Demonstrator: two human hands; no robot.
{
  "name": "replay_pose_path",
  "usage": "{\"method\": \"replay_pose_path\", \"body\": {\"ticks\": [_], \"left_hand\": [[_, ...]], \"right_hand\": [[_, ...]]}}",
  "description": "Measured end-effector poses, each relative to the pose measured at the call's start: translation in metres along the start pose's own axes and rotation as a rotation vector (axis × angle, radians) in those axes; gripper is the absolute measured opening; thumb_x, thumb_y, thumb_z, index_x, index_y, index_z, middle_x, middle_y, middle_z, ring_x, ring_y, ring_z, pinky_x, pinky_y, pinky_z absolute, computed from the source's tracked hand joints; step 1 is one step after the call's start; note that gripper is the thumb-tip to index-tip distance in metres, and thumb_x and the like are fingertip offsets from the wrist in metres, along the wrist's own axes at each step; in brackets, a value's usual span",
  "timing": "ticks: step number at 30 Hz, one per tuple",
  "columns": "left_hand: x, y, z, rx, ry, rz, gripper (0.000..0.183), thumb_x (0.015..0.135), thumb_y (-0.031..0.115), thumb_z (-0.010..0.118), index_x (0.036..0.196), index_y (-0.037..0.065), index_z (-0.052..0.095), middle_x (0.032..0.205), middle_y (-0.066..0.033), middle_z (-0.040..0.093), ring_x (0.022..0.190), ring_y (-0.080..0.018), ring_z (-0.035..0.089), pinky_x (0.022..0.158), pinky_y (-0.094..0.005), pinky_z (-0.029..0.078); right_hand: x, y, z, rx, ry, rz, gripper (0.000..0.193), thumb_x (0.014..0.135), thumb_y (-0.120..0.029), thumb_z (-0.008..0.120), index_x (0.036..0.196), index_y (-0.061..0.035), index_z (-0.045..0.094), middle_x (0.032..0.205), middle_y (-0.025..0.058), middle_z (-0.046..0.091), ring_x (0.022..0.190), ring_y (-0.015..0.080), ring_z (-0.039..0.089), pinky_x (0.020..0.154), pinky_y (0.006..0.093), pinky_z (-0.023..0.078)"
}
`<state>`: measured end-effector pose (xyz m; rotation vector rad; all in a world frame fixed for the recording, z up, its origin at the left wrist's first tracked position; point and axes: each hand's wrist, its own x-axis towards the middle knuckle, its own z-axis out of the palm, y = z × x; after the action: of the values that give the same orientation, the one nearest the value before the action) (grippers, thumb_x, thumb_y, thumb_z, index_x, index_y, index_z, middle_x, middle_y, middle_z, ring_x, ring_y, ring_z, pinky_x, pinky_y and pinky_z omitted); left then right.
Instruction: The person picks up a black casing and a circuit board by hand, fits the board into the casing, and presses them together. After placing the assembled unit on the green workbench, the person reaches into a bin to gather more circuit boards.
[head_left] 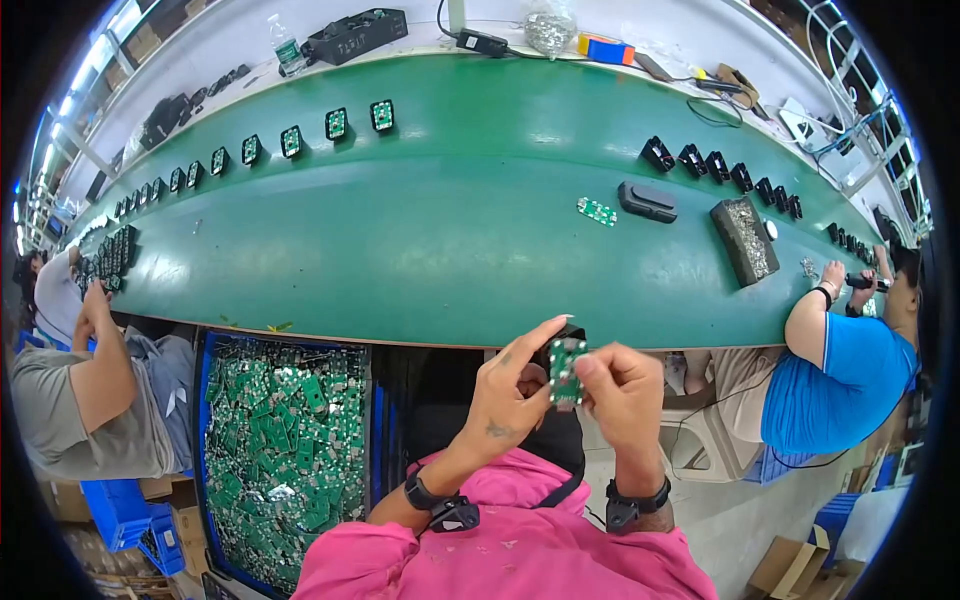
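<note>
Just past the bench's near edge, my right hand pinches a small green circuit board between thumb and fingers. My left hand is curled around a black plastic housing, its index finger stretched along the top. Most of that housing is hidden behind the board and my fingers, so I cannot tell whether the board sits inside it. On the bench ahead lie a loose circuit board and a dark closed case.
A blue-edged bin full of green boards stands at my left. Housings with boards line the bench's far left; black housings line the right. A dark block rests nearby. Co-workers sit at left and right.
</note>
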<state>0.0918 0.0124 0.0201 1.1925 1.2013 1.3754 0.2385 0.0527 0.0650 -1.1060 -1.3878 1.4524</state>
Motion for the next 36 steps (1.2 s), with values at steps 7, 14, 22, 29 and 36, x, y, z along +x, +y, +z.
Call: {"method": "replay_pose_path", "body": {"ticks": [7, 14, 22, 29, 36], "left_hand": [[0.001, -0.003, -0.005, 0.184, 0.134, 0.153, 0.062, 0.087, -0.004, 0.06, 0.146, 0.01, 0.047, 0.099, -0.0151, 0.061, 0.064, -0.0161, 0.053, 0.061, -0.0284, 0.047], [0.0, 0.002, -0.008, 0.157, 0.05, 0.134, 0.054, 0.09, -0.005, 0.052, 0.143, 0.007, 0.046, 0.099, -0.0162, 0.063, 0.07, -0.0167, 0.056, 0.066, -0.0289, 0.048], [0.001, 0.005, -0.02, -0.132, -0.047, -0.001, 0.043, 0.097, 0.006, 0.051, 0.14, 0.003, 0.047, 0.107, -0.0093, 0.065, 0.077, -0.0099, 0.063, 0.063, -0.0247, 0.054], [0.004, -0.003, -0.013, -0.121, 0.074, -0.093, 0.034, 0.101, 0.014, 0.053, 0.132, 0.0, 0.052, 0.106, -0.0102, 0.066, 0.07, -0.0086, 0.062, 0.059, -0.0236, 0.054], [0.006, -0.007, -0.018, -0.084, 0.037, -0.143, 0.033, 0.1, 0.012, 0.054, 0.131, 0.0, 0.053, 0.103, -0.0113, 0.066, 0.071, -0.0087, 0.065, 0.056, -0.0234, 0.054]], "right_hand": [[0.0, -0.005, -0.011, -0.451, -0.15, -0.196, 0.021, 0.095, -0.013, 0.063, 0.081, 0.0024, 0.061, 0.065, 0.008, 0.057, 0.057, 0.0169, 0.053, 0.053, 0.0299, 0.041], [0.014, -0.016, -0.008, -0.655, -0.153, -0.279, 0.018, 0.091, -0.012, 0.067, 0.081, 0.0013, 0.062, 0.069, 0.0141, 0.059, 0.059, 0.03, 0.056, 0.056, 0.0377, 0.042], [0.021, -0.004, 0.0, -0.679, -0.059, -0.361, 0.018, 0.088, -0.011, 0.071, 0.079, 0.0028, 0.063, 0.065, 0.011, 0.06, 0.054, 0.0198, 0.054, 0.052, 0.0316, 0.041], [0.028, 0.0, 0.002, -0.743, -0.127, -0.325, 0.018, 0.086, -0.012, 0.072, 0.079, 0.0035, 0.065, 0.063, 0.0115, 0.061, 0.053, 0.0196, 0.056, 0.051, 0.0321, 0.041], [0.035, 0.0, -0.001, -0.742, -0.182, -0.216, 0.017, 0.085, -0.012, 0.073, 0.08, 0.0037, 0.068, 0.062, 0.0111, 0.063, 0.051, 0.0137, 0.054, 0.049, 0.0296, 0.04]]}}
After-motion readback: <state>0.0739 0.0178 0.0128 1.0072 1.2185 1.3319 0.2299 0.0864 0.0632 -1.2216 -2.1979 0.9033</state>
